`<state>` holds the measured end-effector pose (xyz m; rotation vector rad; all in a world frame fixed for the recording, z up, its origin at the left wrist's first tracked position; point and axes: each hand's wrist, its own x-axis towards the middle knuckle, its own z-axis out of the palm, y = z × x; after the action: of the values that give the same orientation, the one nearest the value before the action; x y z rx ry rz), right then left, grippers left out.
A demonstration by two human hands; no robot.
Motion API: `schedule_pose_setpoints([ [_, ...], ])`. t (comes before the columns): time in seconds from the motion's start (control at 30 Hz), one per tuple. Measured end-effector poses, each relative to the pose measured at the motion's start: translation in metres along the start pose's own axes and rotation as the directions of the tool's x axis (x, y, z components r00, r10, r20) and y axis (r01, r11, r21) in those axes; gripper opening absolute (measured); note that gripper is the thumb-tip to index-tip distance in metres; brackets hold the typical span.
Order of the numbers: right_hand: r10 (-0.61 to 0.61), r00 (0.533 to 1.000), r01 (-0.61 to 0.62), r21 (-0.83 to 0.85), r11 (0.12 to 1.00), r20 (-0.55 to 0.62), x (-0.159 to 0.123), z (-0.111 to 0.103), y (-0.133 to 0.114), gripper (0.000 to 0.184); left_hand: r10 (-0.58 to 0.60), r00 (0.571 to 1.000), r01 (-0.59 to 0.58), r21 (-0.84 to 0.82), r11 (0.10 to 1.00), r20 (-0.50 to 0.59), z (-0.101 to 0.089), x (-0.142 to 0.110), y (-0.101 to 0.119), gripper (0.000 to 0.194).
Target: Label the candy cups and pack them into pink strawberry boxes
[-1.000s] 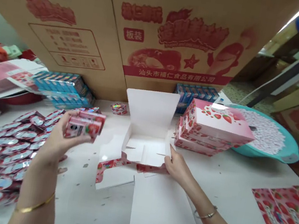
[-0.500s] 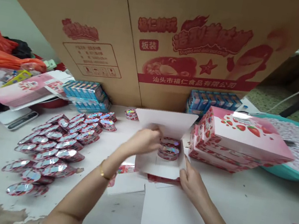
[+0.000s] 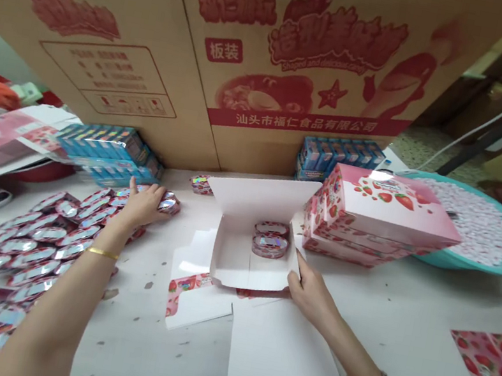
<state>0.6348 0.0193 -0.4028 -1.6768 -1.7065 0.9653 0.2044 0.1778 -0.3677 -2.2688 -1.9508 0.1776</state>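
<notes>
My left hand (image 3: 145, 205) reaches to the back of a group of small, shiny, oval strawberry-print packs (image 3: 48, 234). Its fingers are curled down over packs at the back right end, and an end pack (image 3: 169, 203) shows beside the thumb; my palm hides the rest. A white-lined cardboard box (image 3: 231, 262) stands in front of me with its lid raised at the back. Two of the oval packs (image 3: 268, 246) lie inside, one behind the other, towards the right wall. My right hand (image 3: 313, 290) grips the box at its front right corner.
Closed pink strawberry boxes (image 3: 398, 207) are stacked to the right, before a turquoise basin (image 3: 499, 270) of small wrapped pieces. Blue packs (image 3: 106, 153) stand by a large brown carton (image 3: 257, 150). Flat cardboard (image 3: 288, 363) lies nearest me; a printed sheet (image 3: 495, 374) lies right.
My left hand has left the box and moved left onto the oval packs. My right hand stays on the box. The view has shifted, showing more of the right side.
</notes>
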Motion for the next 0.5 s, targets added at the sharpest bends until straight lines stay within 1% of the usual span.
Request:
schedule_pose_setpoints([
  [0.07,0.006,1.000,-0.007,0.029,1.000,0.006,0.000,0.000,-0.001,0.064,0.002,0.998,-0.013,-0.176,0.984,-0.060,-0.023,-0.021,0.015,0.069],
  [0.1,0.010,1.000,-0.010,0.044,0.999,0.006,0.000,0.000,-0.001,0.063,0.010,0.997,-0.034,-0.294,0.955,-0.081,-0.038,-0.034,0.025,0.071],
  [0.13,0.008,1.000,-0.009,0.061,0.998,0.005,-0.001,0.000,-0.001,0.061,0.035,0.995,-0.071,-0.414,0.907,-0.095,-0.053,-0.048,0.037,0.073],
  [0.17,0.002,1.000,-0.002,0.078,0.997,-0.002,-0.001,0.000,-0.001,0.059,0.088,0.991,-0.129,-0.518,0.845,-0.103,-0.067,-0.061,0.052,0.073],
  [0.2,-0.010,1.000,0.011,0.095,0.995,-0.008,-0.001,0.000,-0.001,0.057,0.173,0.979,-0.203,-0.593,0.779,-0.107,-0.081,-0.073,0.070,0.072],
  [0.23,-0.025,1.000,0.026,0.108,0.994,-0.012,-0.002,0.000,-0.001,0.055,0.269,0.956,-0.280,-0.639,0.716,-0.118,-0.092,-0.083,0.091,0.071],
  [0.27,-0.041,0.999,0.042,0.118,0.992,-0.015,-0.002,0.000,-0.001,0.055,0.374,0.921,-0.348,-0.662,0.664,-0.109,-0.099,-0.090,0.114,0.071],
  [0.3,-0.053,0.998,0.055,0.124,0.991,-0.016,-0.003,0.000,-0.001,0.054,0.461,0.883,-0.396,-0.670,0.628,-0.090,-0.103,-0.094,0.140,0.071],
  [0.33,-0.062,0.998,0.064,0.126,0.990,-0.015,-0.004,0.000,0.000,0.055,0.515,0.853,-0.433,-0.661,0.613,-0.081,-0.102,-0.095,0.166,0.072],
  [0.37,-0.070,0.997,0.072,0.126,0.989,-0.018,-0.004,0.001,0.002,0.056,0.552,0.832,-0.454,-0.627,0.633,-0.045,-0.097,-0.093,0.191,0.073],
  [0.4,-0.081,0.996,0.084,0.123,0.989,-0.030,-0.005,0.002,0.004,0.056,0.556,0.831,-0.468,-0.568,0.677,-0.020,-0.089,-0.089,0.214,0.073],
  [0.43,-0.093,0.994,0.099,0.120,0.988,-0.052,-0.005,0.003,0.007,0.057,0.546,0.838,-0.476,-0.496,0.726,-0.006,-0.079,-0.085,0.234,0.074],
  [0.5,-0.116,0.988,0.128,0.113,0.985,-0.105,-0.005,0.006,0.014,0.058,0.544,0.839,-0.505,-0.367,0.781,0.002,-0.058,-0.076,0.265,0.079],
])
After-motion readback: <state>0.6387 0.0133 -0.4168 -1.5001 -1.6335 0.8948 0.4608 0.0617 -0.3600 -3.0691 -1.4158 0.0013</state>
